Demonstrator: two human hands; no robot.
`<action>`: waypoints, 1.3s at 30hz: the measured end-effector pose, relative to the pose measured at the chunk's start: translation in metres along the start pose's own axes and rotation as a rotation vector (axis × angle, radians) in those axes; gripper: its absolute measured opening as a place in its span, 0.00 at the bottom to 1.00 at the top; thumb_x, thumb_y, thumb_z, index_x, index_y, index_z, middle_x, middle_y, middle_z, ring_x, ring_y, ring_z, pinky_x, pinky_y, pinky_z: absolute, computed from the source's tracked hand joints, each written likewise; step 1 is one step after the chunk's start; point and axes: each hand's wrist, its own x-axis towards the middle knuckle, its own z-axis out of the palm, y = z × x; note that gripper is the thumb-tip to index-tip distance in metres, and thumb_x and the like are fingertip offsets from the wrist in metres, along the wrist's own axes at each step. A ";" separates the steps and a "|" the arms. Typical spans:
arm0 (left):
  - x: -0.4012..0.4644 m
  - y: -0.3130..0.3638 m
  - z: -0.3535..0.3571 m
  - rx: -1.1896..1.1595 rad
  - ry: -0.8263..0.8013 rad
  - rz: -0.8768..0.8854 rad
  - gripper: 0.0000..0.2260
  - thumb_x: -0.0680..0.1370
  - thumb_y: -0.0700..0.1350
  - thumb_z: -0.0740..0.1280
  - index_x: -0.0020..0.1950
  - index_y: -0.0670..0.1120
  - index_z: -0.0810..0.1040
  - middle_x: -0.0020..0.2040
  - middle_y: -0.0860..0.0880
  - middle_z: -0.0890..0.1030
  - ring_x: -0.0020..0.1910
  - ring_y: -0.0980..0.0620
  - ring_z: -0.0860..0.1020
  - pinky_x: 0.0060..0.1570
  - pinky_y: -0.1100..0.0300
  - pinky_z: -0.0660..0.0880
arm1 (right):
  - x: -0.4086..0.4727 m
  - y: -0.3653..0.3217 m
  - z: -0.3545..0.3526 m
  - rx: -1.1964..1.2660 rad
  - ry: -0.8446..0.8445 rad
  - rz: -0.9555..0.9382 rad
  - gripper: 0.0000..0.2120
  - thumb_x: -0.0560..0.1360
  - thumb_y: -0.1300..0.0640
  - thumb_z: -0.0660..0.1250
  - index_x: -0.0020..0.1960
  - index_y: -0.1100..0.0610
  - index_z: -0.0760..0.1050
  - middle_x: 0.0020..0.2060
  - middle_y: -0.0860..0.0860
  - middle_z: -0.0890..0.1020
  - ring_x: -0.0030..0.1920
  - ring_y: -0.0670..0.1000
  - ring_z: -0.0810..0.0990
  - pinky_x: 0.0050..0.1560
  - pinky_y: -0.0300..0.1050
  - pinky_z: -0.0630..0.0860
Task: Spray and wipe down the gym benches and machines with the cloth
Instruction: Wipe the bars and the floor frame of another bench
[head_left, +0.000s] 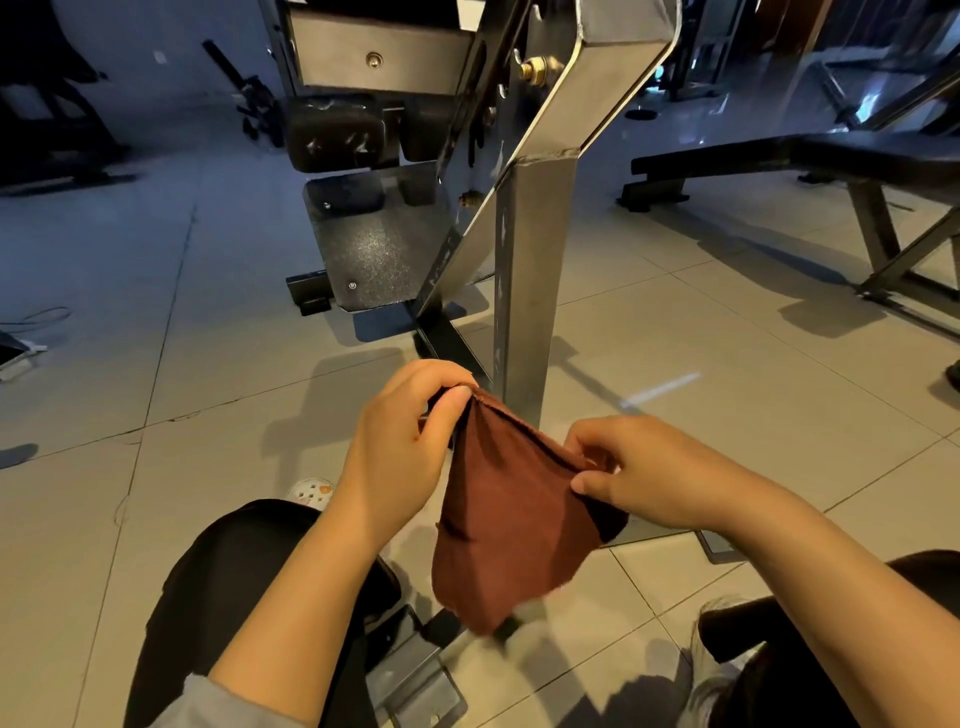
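Pale floor tiles (675, 338) spread across a dim gym, with dark equipment standing along the far side. Straight ahead rose a machine (535, 218) built of bare steel box tubing, its upright post meeting an angled beam at a rough weld, with a brass-coloured nut (537, 67) on the plate above. Behind the post sat black pads (337, 132) over a speckled black footplate (374, 249). To the right stood a flat bench (810, 156) with a black top on angled steel legs. No brand, label or writing could be read on any of the equipment.

Low in the middle of the view, a rust-brown cloth (509, 519) hung in the air just in front of the base of the post, stretched between both hands and drooping to a point below them. The left hand (410, 441) pinched one upper corner between thumb and curled fingers. The right hand (644, 473) gripped the opposite upper edge the same way, fingers curled over the fabric. Beneath the arms were knees in dark trousers (223, 587), and a small round floor drain (310, 491) showed beside the left wrist.
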 end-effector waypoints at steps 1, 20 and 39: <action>0.000 0.001 -0.002 -0.057 -0.037 -0.028 0.08 0.79 0.46 0.59 0.48 0.54 0.78 0.49 0.59 0.79 0.53 0.62 0.76 0.52 0.71 0.72 | -0.001 0.001 -0.002 -0.066 0.063 0.016 0.09 0.77 0.52 0.68 0.40 0.47 0.70 0.41 0.45 0.75 0.45 0.49 0.74 0.44 0.46 0.71; -0.008 0.021 -0.007 -0.681 -0.329 -0.167 0.06 0.72 0.49 0.68 0.48 0.52 0.82 0.45 0.47 0.82 0.46 0.49 0.80 0.48 0.57 0.76 | -0.011 -0.014 -0.013 0.562 0.128 -0.294 0.07 0.70 0.65 0.74 0.42 0.60 0.76 0.38 0.50 0.81 0.43 0.53 0.81 0.50 0.58 0.78; -0.011 0.032 -0.007 -0.814 -0.191 -0.299 0.10 0.73 0.41 0.66 0.39 0.54 0.84 0.40 0.49 0.84 0.37 0.56 0.81 0.36 0.68 0.75 | -0.018 -0.006 -0.021 0.476 -0.246 -0.292 0.08 0.70 0.60 0.76 0.41 0.61 0.77 0.41 0.54 0.78 0.43 0.55 0.78 0.52 0.58 0.76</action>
